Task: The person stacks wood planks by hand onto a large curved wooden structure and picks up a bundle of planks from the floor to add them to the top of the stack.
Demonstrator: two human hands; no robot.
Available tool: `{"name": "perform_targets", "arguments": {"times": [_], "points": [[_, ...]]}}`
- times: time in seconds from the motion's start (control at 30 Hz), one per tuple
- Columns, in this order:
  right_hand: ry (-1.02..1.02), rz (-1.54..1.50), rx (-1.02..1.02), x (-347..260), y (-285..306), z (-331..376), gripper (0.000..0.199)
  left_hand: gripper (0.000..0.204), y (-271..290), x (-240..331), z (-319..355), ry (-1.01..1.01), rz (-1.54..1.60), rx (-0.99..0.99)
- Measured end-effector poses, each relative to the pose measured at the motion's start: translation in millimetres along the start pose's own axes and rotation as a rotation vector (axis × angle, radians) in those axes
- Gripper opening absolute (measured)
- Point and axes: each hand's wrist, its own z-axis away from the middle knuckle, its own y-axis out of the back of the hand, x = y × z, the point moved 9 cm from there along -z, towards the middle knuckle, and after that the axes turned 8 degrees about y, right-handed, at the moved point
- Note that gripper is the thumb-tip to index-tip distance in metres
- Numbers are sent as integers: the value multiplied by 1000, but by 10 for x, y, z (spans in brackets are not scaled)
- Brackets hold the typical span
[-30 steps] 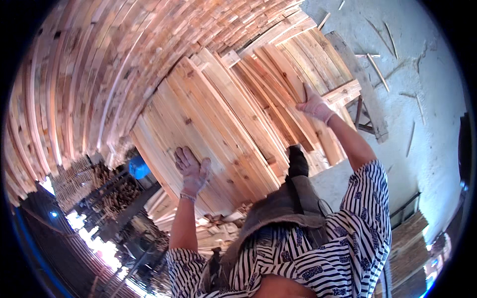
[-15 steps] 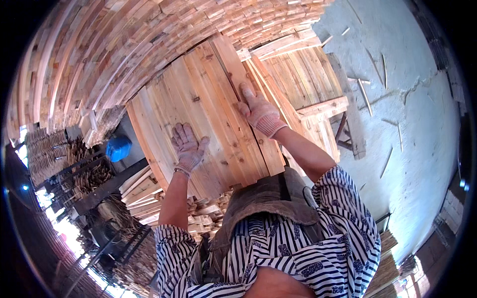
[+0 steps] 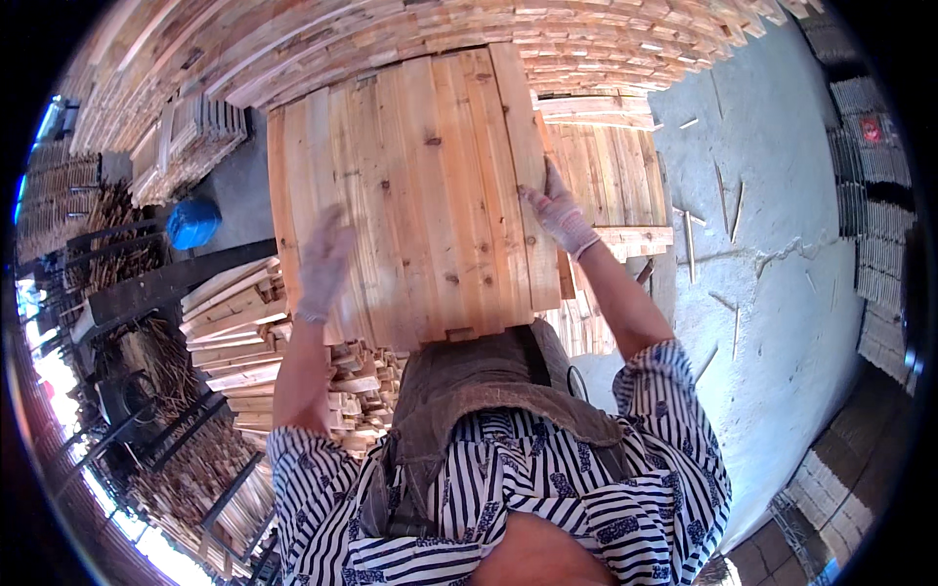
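The gloved right hand (image 3: pixel 559 217) grips the right edge of a wooden panel (image 3: pixel 410 186). The left hand (image 3: pixel 322 264), blurred, lies flat on its face, fingers spread.

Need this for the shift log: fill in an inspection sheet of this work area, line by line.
Surface: grey concrete floor, patchy, with a crack line.
Job's things: wooden board panel of joined planks, held up in front of the person.
Clutter: loose wood slivers on the floor; short offcuts heaped under the panel.
Grippers: left hand, gloved and blurred, flat on the panel face; right hand, gloved, gripping the panel's right edge.
Cables: nothing seen.
Surroundings: stacked timber behind; a second panel to the right; a blue object on the left.
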Motion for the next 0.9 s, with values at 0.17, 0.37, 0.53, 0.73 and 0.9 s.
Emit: {"name": "perform_targets", "arguments": {"times": [0.17,0.37,0.53,0.73,0.9], "points": [[-129,-74,62,-80,-30,46,82,55,1387,-1794,424,255,157,240],[-256,-348,61,-244,-104,170,85,77,762,-2272,689,835,673,78],[-255,-69,90,-272,1,219,90,75,662,-1608,726,693,844,4],[-166,138,111,-35,144,235,90,62,509,-1793,715,766,753,-259],[-97,264,-2,-522,-35,18,93,77,1323,-2511,330,548,315,-75]]}}
